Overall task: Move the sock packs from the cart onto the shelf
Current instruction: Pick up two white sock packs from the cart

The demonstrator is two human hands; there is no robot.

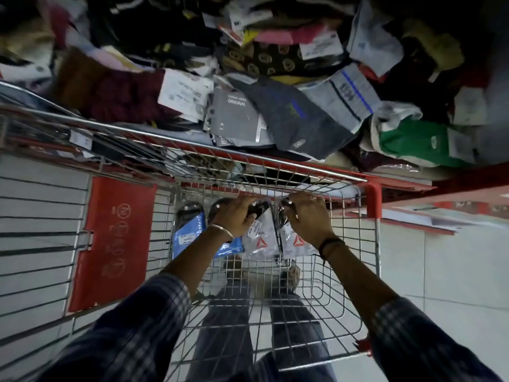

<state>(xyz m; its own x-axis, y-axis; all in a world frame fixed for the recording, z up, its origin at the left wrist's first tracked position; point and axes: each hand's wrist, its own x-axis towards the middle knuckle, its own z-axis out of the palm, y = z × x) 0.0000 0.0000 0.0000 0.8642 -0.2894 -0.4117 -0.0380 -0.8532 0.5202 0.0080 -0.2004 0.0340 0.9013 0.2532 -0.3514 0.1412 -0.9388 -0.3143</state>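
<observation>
Both my hands reach down into the wire cart (344,271). My left hand (237,216) grips the dark top of a white sock pack with a red triangle logo (261,238). My right hand (308,216) grips the top of a second white pack with the same logo (296,244). A blue sock pack (190,232) lies on the cart floor to the left, partly under my left forearm. Beyond the cart's far rim, the shelf (413,186) with a red edge holds a heap of sock packs (275,111).
A red sign panel (113,238) hangs on a wire grid at the left. The cart's red corner piece (373,197) sits close to the shelf edge. My legs show through the cart mesh, and light floor tiles (440,271) lie to the right.
</observation>
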